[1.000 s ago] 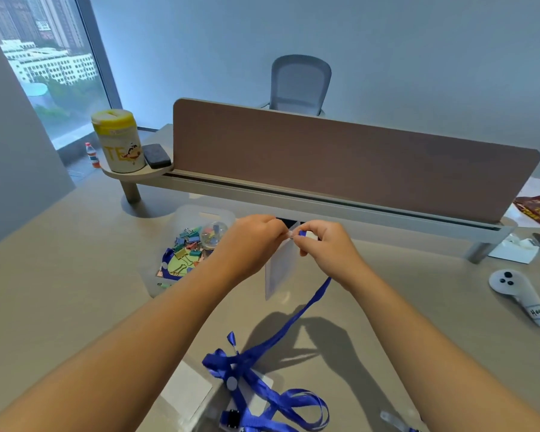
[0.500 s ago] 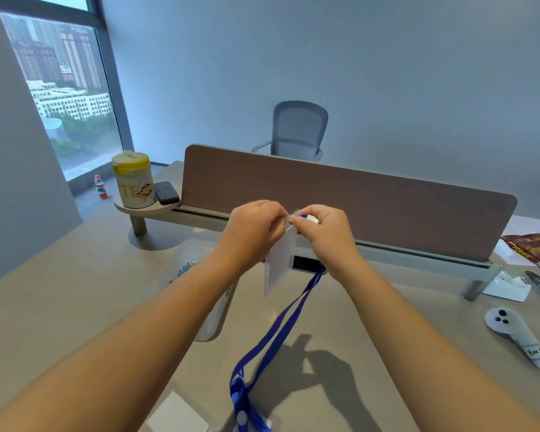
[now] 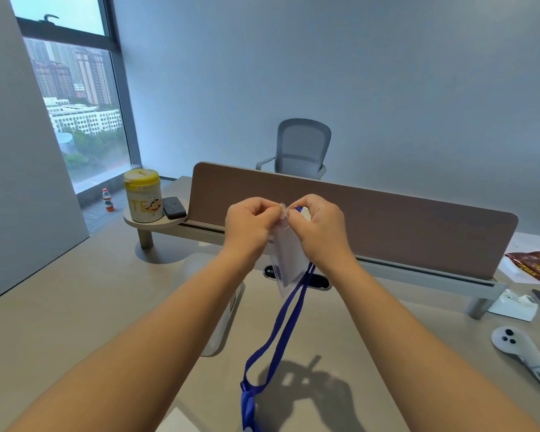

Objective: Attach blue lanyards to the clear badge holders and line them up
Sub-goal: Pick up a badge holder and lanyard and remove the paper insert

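Both hands are raised above the desk, in front of the brown divider. My left hand [image 3: 249, 220] pinches the top of a clear badge holder [image 3: 286, 262], which hangs down between the hands. My right hand [image 3: 318, 220] pinches the clip end of a blue lanyard [image 3: 281, 332] against the holder's top. The lanyard's strap drops in a loop to the lower edge of the view. Whether clip and holder are joined is hidden by the fingers. Another clear badge holder [image 3: 175, 423] lies on the desk at the bottom edge.
A clear plastic box [image 3: 223, 325] stands on the beige desk [image 3: 75, 307] under my left forearm. A white controller [image 3: 526, 353] lies at the right, with tissues [image 3: 513, 305] behind it. On the shelf end are a yellow-lidded canister [image 3: 142, 196] and a black case [image 3: 173, 207].
Both hands have lifted higher with the holder and lanyard, and the view has tilted up. The strap now hangs free of the desk; the pile of lanyards has dropped out of view.
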The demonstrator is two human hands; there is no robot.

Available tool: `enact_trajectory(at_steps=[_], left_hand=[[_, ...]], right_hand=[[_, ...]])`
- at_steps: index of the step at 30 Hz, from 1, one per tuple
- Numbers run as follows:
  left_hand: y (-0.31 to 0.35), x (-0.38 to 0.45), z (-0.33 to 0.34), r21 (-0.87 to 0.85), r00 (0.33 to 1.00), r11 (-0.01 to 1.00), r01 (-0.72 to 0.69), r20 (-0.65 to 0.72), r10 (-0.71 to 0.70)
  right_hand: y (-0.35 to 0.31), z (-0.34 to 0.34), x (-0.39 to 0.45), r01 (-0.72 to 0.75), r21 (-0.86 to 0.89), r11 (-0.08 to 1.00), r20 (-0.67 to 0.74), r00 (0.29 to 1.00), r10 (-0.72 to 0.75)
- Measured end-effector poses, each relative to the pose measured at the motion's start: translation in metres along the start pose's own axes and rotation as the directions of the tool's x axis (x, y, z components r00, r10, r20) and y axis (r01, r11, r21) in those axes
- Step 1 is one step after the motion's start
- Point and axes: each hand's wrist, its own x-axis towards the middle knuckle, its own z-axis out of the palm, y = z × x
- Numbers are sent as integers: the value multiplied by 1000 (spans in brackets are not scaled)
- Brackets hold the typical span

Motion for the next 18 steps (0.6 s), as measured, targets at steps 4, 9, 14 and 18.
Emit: enact_trajectory(at_steps=[4,9,14,18], left_hand=[[2,3,-7,-81,994,995,63,94,-56],[-4,-4,-9,-110,970,992,69,240,-41],[-15,-3,-6,192,982,980,-49,190,12],[-30,1,-14,439,985,882,-172,95,145]], right_hand=[[-4,-3,7,-98,161,982,36,995,93],[-4,-8,14,-390,469,792,188,921,341],[-4,-10,25,-466,538,702,267,885,382],[2,-8,26,-390,279,878,209,917,341]])
